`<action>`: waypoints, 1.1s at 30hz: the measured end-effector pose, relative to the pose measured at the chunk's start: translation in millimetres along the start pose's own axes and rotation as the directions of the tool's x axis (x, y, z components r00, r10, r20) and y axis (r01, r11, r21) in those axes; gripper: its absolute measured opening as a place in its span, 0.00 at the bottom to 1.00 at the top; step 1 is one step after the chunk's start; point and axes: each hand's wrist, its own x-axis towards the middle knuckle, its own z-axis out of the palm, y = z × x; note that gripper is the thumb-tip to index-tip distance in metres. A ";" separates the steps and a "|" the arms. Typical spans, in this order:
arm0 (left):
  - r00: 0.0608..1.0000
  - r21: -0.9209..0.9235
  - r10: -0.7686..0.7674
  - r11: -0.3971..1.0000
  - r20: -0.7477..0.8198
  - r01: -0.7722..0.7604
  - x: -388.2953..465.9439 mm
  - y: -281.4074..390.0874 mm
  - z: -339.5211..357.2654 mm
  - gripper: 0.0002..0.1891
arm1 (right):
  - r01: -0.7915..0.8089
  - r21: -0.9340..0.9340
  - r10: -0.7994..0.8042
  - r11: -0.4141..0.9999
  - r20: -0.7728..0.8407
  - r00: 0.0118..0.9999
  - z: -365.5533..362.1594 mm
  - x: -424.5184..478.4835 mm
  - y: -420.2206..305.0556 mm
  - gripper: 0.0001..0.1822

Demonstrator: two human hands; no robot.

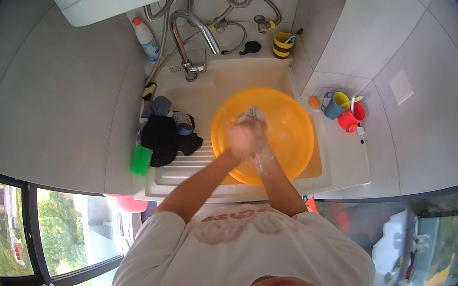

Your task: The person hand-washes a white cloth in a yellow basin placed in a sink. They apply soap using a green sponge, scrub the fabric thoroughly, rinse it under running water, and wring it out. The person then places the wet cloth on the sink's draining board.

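Observation:
Over a round orange plastic basin [294, 152], my two hands are pressed together and blurred. A wet, light grey cloth [252, 112] pokes out beyond the fingers, bunched between the palms. My left hand [242, 138] lies across the near side of the bunch and hides part of it. Close against it, my right hand [258, 128] grips the cloth too, and white suds coat that wrist. Soapy liquid shows inside the basin, which sits in the bowl of a white laundry sink [345, 163].
Dark clothes [162, 138] and a green block [141, 160], perhaps soap, lie on the ribbed washboard. A chrome faucet [192, 16] arches behind. Blue [331, 109] and red cups [348, 120] stand right; a yellow-black cup [281, 46] and white bottle [146, 39] stand at the back.

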 end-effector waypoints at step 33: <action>0.357 -0.121 0.123 -0.800 0.926 0.588 -45.4 7.8 -49.4 0.26 | -0.166 0.115 0.147 0.979 0.161 0.976 115.3 7.2 -49.4 0.30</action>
